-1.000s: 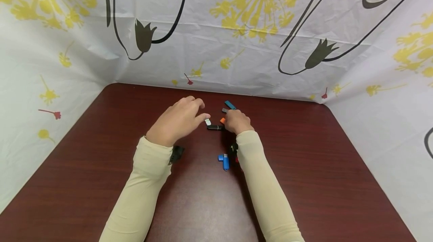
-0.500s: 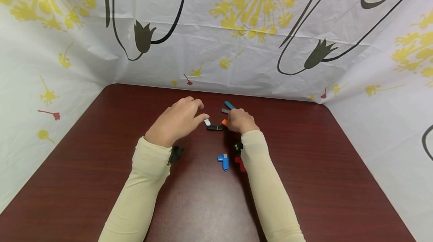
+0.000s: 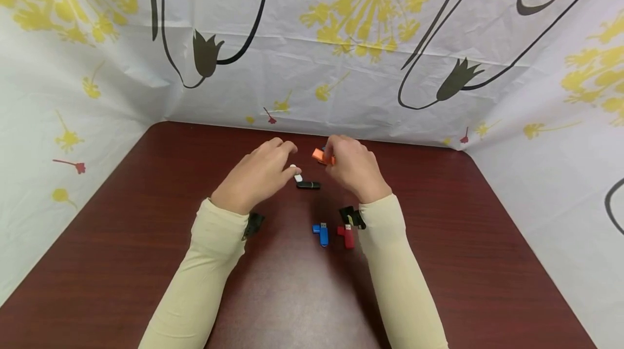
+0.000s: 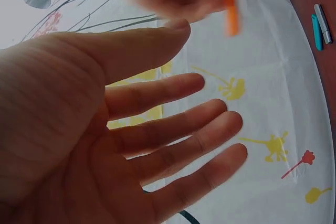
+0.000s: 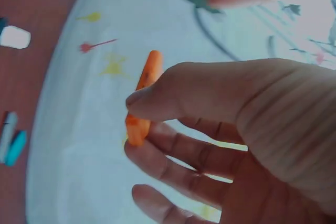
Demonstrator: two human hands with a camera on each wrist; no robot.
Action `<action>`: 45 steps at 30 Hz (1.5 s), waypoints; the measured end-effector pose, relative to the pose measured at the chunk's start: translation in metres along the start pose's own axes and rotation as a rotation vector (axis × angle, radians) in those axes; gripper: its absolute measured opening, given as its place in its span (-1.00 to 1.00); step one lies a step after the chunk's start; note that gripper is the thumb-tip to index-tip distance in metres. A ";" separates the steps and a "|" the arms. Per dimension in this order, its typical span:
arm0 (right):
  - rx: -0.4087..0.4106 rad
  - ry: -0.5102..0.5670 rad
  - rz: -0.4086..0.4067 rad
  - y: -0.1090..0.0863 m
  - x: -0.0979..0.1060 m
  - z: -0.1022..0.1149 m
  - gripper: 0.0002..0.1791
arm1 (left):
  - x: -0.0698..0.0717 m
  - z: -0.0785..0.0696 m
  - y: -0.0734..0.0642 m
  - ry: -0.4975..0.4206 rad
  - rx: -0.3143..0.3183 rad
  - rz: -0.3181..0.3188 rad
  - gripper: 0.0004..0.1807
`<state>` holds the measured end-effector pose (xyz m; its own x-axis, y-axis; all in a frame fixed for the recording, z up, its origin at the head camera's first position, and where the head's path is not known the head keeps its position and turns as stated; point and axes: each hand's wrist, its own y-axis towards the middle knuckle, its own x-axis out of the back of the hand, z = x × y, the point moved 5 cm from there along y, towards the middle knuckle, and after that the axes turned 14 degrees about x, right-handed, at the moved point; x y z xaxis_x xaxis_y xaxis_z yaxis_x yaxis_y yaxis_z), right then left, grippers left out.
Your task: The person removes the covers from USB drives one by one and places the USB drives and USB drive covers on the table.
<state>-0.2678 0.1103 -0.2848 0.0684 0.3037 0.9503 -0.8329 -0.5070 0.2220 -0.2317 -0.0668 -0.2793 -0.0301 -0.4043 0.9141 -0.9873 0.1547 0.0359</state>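
Observation:
My right hand (image 3: 355,167) pinches an orange USB stick (image 5: 149,74) between thumb and fingers, raised above the table; in the head view the stick (image 3: 319,155) pokes out left of the fingers. My left hand (image 3: 255,175) hovers with thumb and fingers apart and nothing in them; the left wrist view shows its fingers (image 4: 178,129) spread. Close to the left thumb lies a white USB stick (image 3: 298,177), beside a black one (image 3: 309,185). A teal stick (image 4: 317,32) and a grey stick (image 4: 323,23) lie side by side, mostly hidden by the right hand in the head view.
Nearer on the dark red-brown table (image 3: 287,305) lie a blue USB stick (image 3: 324,235) and a red USB stick (image 3: 348,237), each with its connector showing. A white patterned sheet (image 3: 273,67) hangs behind the table and along both sides.
My right hand has risen from the table with the orange USB stick, moving slightly right and back. The red stick has come into full view. The left hand has stayed nearly still.

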 end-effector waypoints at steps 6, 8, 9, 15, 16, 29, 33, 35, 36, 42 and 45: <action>0.126 -0.033 -0.149 -0.018 0.023 0.029 -0.78 | -0.001 -0.005 0.000 -0.058 -0.037 -0.014 -0.45; 0.172 -0.052 -0.180 -0.025 0.026 0.036 -0.78 | 0.000 -0.007 -0.001 -0.078 -0.067 -0.039 -0.42; 0.191 -0.064 -0.194 -0.027 0.027 0.039 -0.77 | 0.001 -0.009 -0.001 -0.086 -0.090 -0.055 -0.41; 0.239 -0.066 -0.250 -0.036 0.031 0.046 -0.69 | 0.007 -0.021 -0.009 -0.101 -0.261 -0.186 -0.60; 0.241 -0.058 -0.253 -0.036 0.032 0.047 -0.68 | 0.008 -0.023 -0.010 -0.101 -0.284 -0.213 -0.65; 0.296 -0.040 -0.306 -0.037 0.038 0.046 -0.62 | 0.016 -0.026 -0.018 -0.115 -0.444 -0.359 -0.78; 0.313 -0.036 -0.313 -0.036 0.039 0.045 -0.66 | 0.016 -0.026 -0.018 -0.134 -0.467 -0.356 -0.80; 0.317 -0.033 -0.309 -0.037 0.040 0.044 -0.68 | 0.016 -0.026 -0.017 -0.139 -0.470 -0.353 -0.81; 0.318 -0.029 -0.305 -0.037 0.040 0.043 -0.68 | 0.016 -0.026 -0.017 -0.141 -0.469 -0.351 -0.81; 0.323 -0.010 -0.289 -0.038 0.043 0.042 -0.71 | 0.016 -0.027 -0.017 -0.154 -0.466 -0.329 -0.80; 0.323 -0.017 -0.287 -0.038 0.044 0.040 -0.70 | 0.016 -0.026 -0.018 -0.142 -0.461 -0.324 -0.79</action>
<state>-0.2112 0.1110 -0.2432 0.2837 0.4575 0.8427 -0.5642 -0.6310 0.5325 -0.2107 -0.0526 -0.2546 0.2104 -0.6087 0.7650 -0.7804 0.3668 0.5064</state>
